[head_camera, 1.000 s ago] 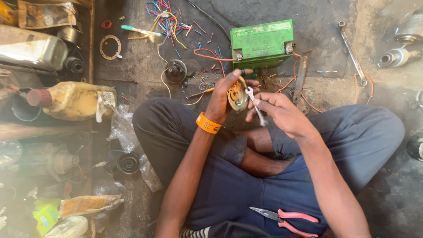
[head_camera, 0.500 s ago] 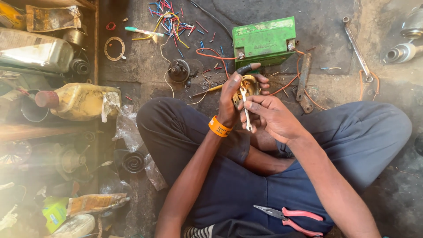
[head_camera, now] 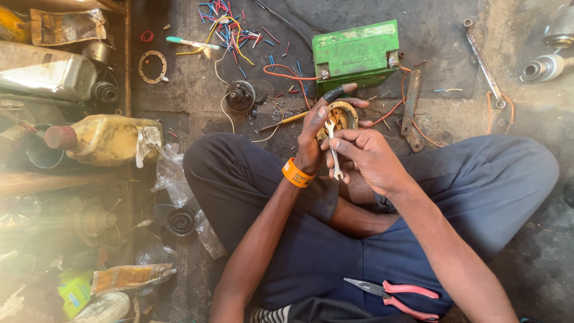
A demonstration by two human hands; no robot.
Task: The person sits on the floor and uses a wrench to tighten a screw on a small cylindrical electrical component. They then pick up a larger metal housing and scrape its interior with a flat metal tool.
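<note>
Head view looks down on a person sitting cross-legged on the floor, both hands raised just in front of the green battery. The left hand is clenched around a round brass-coloured part, which sits just this side of the battery, its dark-tipped forefinger stretched over the rim. The right hand pinches a small silver spanner between thumb and fingers, upper jaw set against the part's face.

To do this turn well, I judge the spanner should seat squarely on the fastener before any force goes in — a small open jaw slips easily. The left hand should brace the part firmly, and the strokes should stay short.

Against the picture half a second ago, the hands sit at much the same spot before the battery — the spanner now stands nearly upright. A second ago it was held off to the side of the part.

Pink-handled pliers lie on the lap, well this side of the battery, and a yellow-handled screwdriver lies on the floor just left of the part.
</note>
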